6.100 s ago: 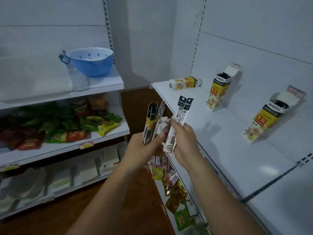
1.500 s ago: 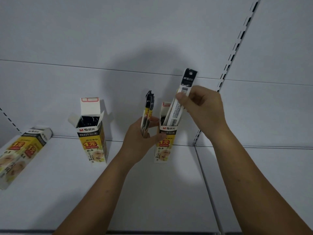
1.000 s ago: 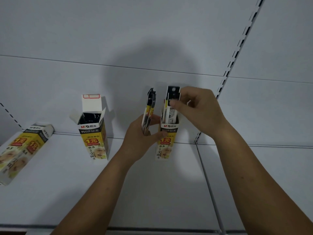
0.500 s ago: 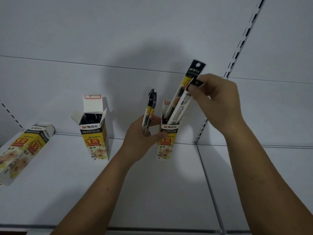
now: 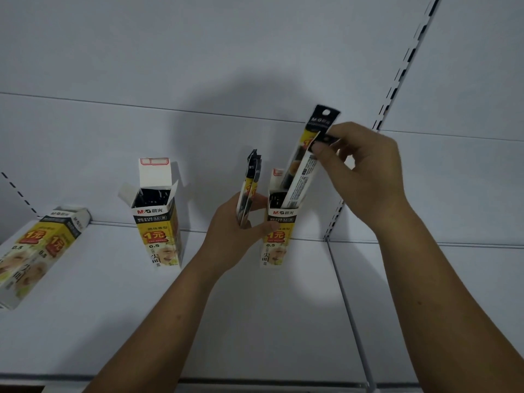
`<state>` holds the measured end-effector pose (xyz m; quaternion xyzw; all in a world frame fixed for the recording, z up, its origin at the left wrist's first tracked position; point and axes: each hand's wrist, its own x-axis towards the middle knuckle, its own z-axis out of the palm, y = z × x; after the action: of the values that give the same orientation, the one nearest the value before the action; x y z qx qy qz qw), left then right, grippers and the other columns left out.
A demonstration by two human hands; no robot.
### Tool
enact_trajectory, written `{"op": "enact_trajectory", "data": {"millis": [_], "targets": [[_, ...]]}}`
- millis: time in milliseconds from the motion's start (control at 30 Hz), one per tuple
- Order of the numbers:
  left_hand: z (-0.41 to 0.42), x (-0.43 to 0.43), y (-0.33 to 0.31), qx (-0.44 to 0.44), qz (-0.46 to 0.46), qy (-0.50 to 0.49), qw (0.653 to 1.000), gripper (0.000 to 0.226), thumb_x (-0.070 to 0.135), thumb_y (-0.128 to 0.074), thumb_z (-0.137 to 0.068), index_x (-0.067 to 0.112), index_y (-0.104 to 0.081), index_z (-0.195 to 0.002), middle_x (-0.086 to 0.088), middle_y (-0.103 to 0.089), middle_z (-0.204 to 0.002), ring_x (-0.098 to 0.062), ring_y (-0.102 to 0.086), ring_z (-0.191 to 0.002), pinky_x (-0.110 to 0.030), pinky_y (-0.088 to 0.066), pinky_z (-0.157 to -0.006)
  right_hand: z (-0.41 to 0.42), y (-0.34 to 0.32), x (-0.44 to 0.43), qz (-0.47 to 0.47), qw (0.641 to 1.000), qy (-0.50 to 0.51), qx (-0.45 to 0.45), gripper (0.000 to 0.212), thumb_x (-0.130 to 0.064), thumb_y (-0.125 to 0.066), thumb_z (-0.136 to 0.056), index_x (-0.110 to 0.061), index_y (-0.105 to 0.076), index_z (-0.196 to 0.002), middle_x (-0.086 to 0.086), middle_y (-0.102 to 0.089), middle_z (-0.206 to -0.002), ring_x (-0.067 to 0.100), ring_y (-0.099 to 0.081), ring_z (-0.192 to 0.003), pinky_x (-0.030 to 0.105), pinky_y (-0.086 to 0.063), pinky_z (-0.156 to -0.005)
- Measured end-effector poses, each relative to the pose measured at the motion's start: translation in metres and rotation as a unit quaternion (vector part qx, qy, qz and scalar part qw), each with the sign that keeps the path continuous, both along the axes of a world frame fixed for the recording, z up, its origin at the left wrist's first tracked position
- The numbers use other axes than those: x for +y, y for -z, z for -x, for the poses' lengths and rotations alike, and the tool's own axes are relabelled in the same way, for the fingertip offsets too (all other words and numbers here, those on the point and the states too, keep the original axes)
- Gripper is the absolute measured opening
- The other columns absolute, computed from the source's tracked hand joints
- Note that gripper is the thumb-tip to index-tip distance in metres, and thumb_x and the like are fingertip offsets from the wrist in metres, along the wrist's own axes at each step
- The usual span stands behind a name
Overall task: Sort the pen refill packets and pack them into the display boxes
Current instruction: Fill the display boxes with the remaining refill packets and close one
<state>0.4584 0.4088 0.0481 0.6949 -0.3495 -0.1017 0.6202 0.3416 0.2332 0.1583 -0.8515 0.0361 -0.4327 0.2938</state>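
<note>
Two open display boxes stand upright on the white shelf (image 5: 255, 321): one at the left (image 5: 158, 236), one in the middle (image 5: 276, 245). A third box (image 5: 34, 251) lies tilted at the far left. My left hand (image 5: 235, 236) grips a small bunch of refill packets (image 5: 249, 188) edge-on, its thumb resting against the middle box. My right hand (image 5: 365, 171) pinches the tops of two packets (image 5: 304, 171) that lean with their lower ends inside the middle box. The left box shows dark packet tops inside.
The white back panel (image 5: 198, 80) rises right behind the boxes. A slotted upright (image 5: 397, 89) runs diagonally at the right, and a seam (image 5: 351, 321) divides the shelf into two boards. The shelf's front edge (image 5: 255, 382) runs along the bottom.
Over the last second my right hand lifted from the middle box with two packets pinched at their tops; they now lean out to the right, lower ends still in the box. My left hand stayed put.
</note>
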Motion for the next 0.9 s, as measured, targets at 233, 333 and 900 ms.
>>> {"op": "enact_trajectory", "data": {"millis": [233, 333, 900], "targets": [[0.003, 0.001, -0.002, -0.009, -0.005, -0.001, 1.0, 0.035, 0.022, -0.088, -0.083, 0.041, -0.064, -0.101, 0.034, -0.071, -0.105, -0.046, -0.063, -0.091, -0.038, -0.055, -0.073, -0.005, 0.027, -0.003, 0.01, 0.986, -0.021, 0.163, 0.006, -0.022, -0.07, -0.098, -0.022, -0.077, -0.098, -0.011, -0.071, -0.087, 0.003, -0.062, -0.08, 0.009, -0.041, -0.066], [0.003, 0.0, -0.002, -0.017, -0.01, -0.001, 1.0, 0.036, 0.025, -0.088, -0.082, 0.043, -0.064, -0.102, 0.032, -0.071, -0.107, -0.039, -0.067, -0.095, -0.043, -0.057, -0.077, -0.009, 0.032, -0.005, 0.022, 0.973, -0.03, 0.228, 0.008, -0.028, -0.068, -0.099, -0.027, -0.076, -0.097, -0.012, -0.071, -0.084, 0.003, -0.063, -0.081, 0.013, -0.04, -0.068], [0.001, 0.002, 0.002, -0.022, 0.012, 0.006, 1.0, 0.039, 0.022, -0.089, -0.081, 0.042, -0.063, -0.102, 0.033, -0.07, -0.103, 0.001, -0.069, -0.094, -0.013, -0.052, -0.07, -0.002, 0.042, 0.009, 0.131, 0.953, -0.041, 0.271, 0.016, -0.021, -0.063, -0.102, -0.027, -0.076, -0.109, -0.026, -0.06, -0.084, -0.008, -0.052, -0.084, 0.009, -0.035, -0.07]]}}
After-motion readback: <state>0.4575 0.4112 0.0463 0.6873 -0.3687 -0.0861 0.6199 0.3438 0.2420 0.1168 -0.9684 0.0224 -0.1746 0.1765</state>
